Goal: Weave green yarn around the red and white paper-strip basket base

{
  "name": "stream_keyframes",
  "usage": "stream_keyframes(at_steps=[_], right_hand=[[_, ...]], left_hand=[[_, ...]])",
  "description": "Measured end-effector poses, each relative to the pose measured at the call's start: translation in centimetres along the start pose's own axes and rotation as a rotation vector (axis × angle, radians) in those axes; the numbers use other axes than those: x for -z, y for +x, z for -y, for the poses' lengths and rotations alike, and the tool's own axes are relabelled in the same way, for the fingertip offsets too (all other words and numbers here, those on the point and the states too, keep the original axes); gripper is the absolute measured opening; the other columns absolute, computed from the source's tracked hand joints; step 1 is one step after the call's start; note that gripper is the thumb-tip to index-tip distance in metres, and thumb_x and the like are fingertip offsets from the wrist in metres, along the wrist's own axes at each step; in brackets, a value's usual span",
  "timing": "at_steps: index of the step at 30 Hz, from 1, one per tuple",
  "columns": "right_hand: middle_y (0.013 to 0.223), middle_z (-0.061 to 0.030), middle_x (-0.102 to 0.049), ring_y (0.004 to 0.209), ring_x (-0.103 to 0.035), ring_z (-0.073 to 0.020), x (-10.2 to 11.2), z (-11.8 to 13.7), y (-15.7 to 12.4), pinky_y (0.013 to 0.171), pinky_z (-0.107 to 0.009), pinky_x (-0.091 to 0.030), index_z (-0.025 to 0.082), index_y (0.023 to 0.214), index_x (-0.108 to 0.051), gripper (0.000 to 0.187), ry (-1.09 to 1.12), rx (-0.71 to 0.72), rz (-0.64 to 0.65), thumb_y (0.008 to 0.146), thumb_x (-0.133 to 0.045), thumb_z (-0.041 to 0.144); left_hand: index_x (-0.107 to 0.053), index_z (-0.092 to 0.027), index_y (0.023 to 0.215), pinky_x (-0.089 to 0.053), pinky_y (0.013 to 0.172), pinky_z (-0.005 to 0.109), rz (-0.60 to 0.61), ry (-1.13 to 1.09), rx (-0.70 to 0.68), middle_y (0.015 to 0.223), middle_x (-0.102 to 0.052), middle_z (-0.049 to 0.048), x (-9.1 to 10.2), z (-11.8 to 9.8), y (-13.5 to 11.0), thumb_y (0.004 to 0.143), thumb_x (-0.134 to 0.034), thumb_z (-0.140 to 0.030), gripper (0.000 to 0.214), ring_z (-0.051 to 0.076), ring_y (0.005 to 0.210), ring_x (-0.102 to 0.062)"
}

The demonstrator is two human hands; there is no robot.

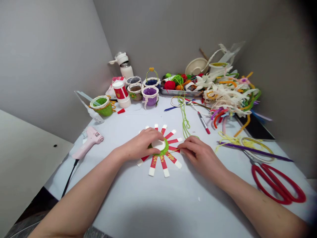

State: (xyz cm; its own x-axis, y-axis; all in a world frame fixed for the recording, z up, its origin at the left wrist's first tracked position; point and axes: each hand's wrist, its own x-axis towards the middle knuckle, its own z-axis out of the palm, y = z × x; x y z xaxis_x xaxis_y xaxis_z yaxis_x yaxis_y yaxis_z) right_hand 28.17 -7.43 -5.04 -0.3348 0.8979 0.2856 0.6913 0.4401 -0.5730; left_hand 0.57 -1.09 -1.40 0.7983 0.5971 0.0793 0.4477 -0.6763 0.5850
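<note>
A paper cup cut into red-and-white strips [164, 165] lies splayed out like a sun on the table. Light green yarn [165, 148] is wound in a ring around its round white base [158, 144]. My left hand [145, 142] is over the left side of the cup, thumb and fingers curved around the base and gripping it. To the right of the strips, my right hand [198, 152] is closed in a pinch on the green yarn. From there the loose yarn [185, 120] trails back across the table toward the tray.
A pink glue gun [88, 142] rests at left, near a green basket [103, 107]. Small decorated baskets [150, 96] and an uncut paper cup [121, 94] stand behind. A metal tray [182, 92] holds yarn balls. Red-handled scissors [274, 185] and a purple needle [257, 151] lie right.
</note>
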Motion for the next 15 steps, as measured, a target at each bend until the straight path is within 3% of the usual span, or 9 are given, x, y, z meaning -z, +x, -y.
stream_keyframes(at_steps=[6, 15], right_hand=[[0.095, -0.0058, -0.068, 0.088, -0.065, -0.0202, 0.7, 1.5, -0.5, 0.076, -0.032, -0.052, 0.02, 0.102, -0.071, 0.019, 0.009, 0.124, 0.122, 0.101, -0.055, 0.009], [0.085, -0.0046, -0.064, 0.076, -0.059, -0.0181, 1.1, 3.8, -3.0, 0.066, -0.03, -0.046, 0.017, 0.081, -0.065, 0.024, -0.138, 0.281, 0.356, 0.097, -0.053, 0.003]], left_hand=[[-0.063, -0.025, 0.12, -0.045, 0.113, 0.043, 0.052, -0.093, -0.039, 0.135, -0.069, 0.0061, 0.9, 0.7, -0.7, 0.096, -0.064, -0.01, 0.029, 0.025, 0.128, -0.061], [-0.066, -0.025, 0.115, -0.049, 0.109, 0.041, 0.1, -0.175, -0.018, 0.138, -0.068, 0.006, 1.3, 0.6, -0.9, 0.093, -0.06, -0.006, 0.029, 0.023, 0.128, -0.062]])
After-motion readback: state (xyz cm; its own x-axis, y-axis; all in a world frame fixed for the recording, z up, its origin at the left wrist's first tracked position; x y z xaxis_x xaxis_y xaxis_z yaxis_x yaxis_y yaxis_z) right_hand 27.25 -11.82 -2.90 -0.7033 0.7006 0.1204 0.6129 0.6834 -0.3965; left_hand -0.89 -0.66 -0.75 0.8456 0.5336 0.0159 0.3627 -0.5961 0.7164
